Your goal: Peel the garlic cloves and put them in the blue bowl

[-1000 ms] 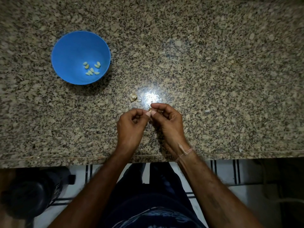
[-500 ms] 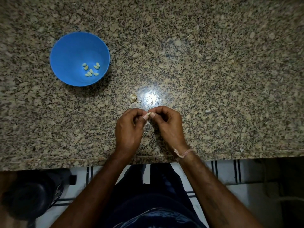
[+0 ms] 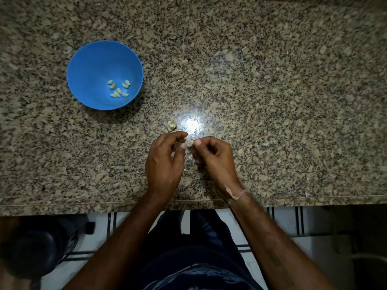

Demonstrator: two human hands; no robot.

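A blue bowl [image 3: 90, 65] stands on the granite counter at the left, with several pale peeled garlic cloves [image 3: 118, 88] in its bottom. My left hand [image 3: 165, 162] and my right hand [image 3: 213, 160] meet fingertip to fingertip over the counter's middle. Between them they pinch a small garlic clove [image 3: 189, 141], mostly hidden by the fingers. A thin bit of skin hangs below the fingertips. An unpeeled piece of garlic [image 3: 171, 126] lies on the counter just beyond my left hand.
The granite counter [image 3: 272, 101] stretches wide to the right and back, with small scraps of garlic skin [image 3: 265, 144] on it. Its front edge runs just below my wrists. A dark round object [image 3: 35, 250] stands on the floor at lower left.
My two hands have drawn slightly apart at the fingertips and a strip of skin now hangs between them. The bowl and the loose garlic piece have not moved.
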